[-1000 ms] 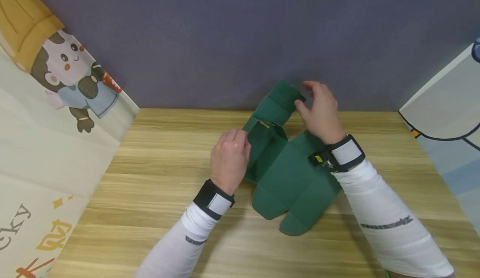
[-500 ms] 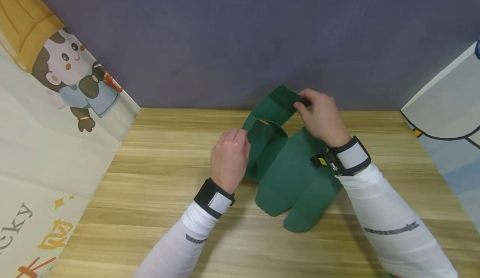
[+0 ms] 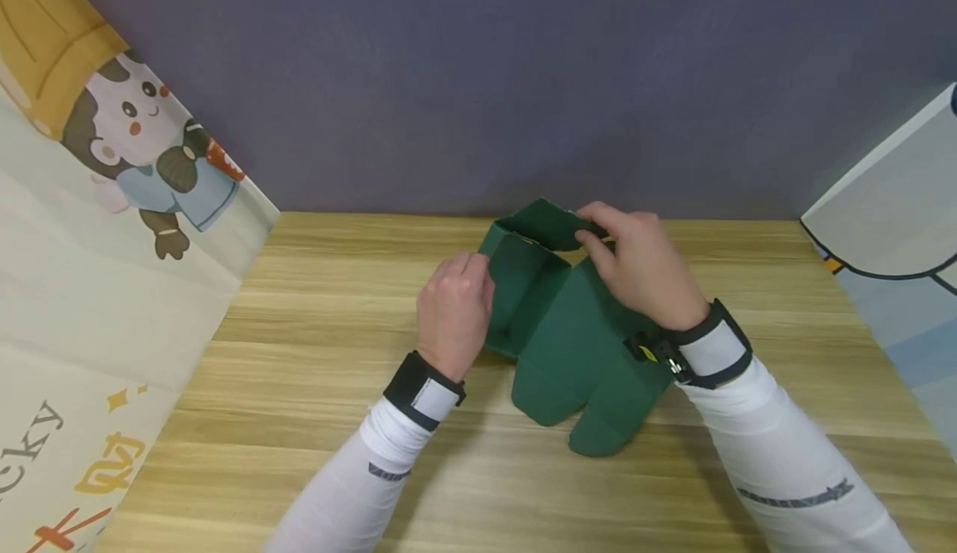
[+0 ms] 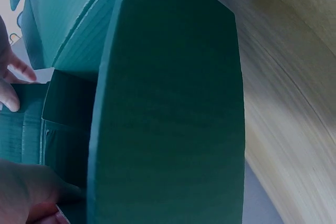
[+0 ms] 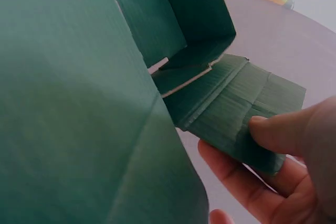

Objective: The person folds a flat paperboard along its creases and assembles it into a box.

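Note:
A partly folded green cardboard box (image 3: 557, 329) lies on the table, with its rounded flaps spread toward the near side. My left hand (image 3: 453, 312) grips the upright wall at its left; in the left wrist view a broad green panel (image 4: 168, 108) fills the middle and the hand shows low at the left. At the far end, my right hand (image 3: 646, 271) pinches a creased end flap (image 5: 226, 114), thumb on top and fingers underneath in the right wrist view. That flap bends up and over toward the box's hollow. Part of the right-hand panel is hidden under the right wrist.
The wood-grain table (image 3: 329, 304) meets a dark blue-grey backdrop (image 3: 478, 80) just behind the box. Cloths with printed cartoon figures (image 3: 134, 138) hang along the left and right sides.
My right hand has come from beside the far flap to pinching it, and has drawn it down and nearer, folding it inward. My left hand has stayed nearly still on the wall.

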The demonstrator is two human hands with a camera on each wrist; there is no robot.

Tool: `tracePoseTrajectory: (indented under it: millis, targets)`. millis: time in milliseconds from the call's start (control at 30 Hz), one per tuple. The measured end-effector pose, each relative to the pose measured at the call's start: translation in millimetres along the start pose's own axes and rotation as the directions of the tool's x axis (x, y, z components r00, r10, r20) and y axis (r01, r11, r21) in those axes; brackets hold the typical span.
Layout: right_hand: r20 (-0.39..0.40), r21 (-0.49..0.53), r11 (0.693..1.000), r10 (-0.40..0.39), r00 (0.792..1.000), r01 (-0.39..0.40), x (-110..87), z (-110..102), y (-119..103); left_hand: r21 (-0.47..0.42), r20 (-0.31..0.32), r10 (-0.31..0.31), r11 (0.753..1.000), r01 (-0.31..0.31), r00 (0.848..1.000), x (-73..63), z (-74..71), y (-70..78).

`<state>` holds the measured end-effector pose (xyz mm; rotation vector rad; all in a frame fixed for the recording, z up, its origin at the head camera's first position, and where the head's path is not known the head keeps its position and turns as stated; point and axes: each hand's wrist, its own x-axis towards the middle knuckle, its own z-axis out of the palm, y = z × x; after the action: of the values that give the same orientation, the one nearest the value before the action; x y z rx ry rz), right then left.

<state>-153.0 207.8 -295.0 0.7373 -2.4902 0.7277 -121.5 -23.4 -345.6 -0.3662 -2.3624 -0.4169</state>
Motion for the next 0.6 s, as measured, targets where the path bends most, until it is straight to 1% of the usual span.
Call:
tracePoseTrajectory:
  millis: [67,233,367,467,600]
  targets:
    - [-0.022,-0.001,0.999,-0.043,0.999,0.043,-1.8,1,-2,-0.005,-0.002,0.0,1.0,0.0,1.0,0.2,-0.3,-0.1]
    - [-0.056,-0.02,0.993,-0.117,0.992,0.116,-6.1,7,-5,-0.006,-0.013,0.005,1.0,-0.005,1.0,0.4,-0.4,-0.5]
    - [-0.063,-0.024,0.989,-0.145,0.988,0.143,-10.8,12,-7,-0.001,-0.014,0.005,1.0,-0.005,1.0,0.4,-0.6,-1.6]
    - [-0.046,-0.013,0.988,-0.153,0.987,0.152,-16.2,17,-6,0.0,-0.016,0.004,1.0,-0.004,1.0,-0.1,-0.2,-2.8]
    - [0.021,-0.001,0.986,-0.166,0.986,0.166,-24.7,21,-6,0.001,-0.017,0.005,1.0,-0.005,1.0,-1.2,0.7,-4.3]
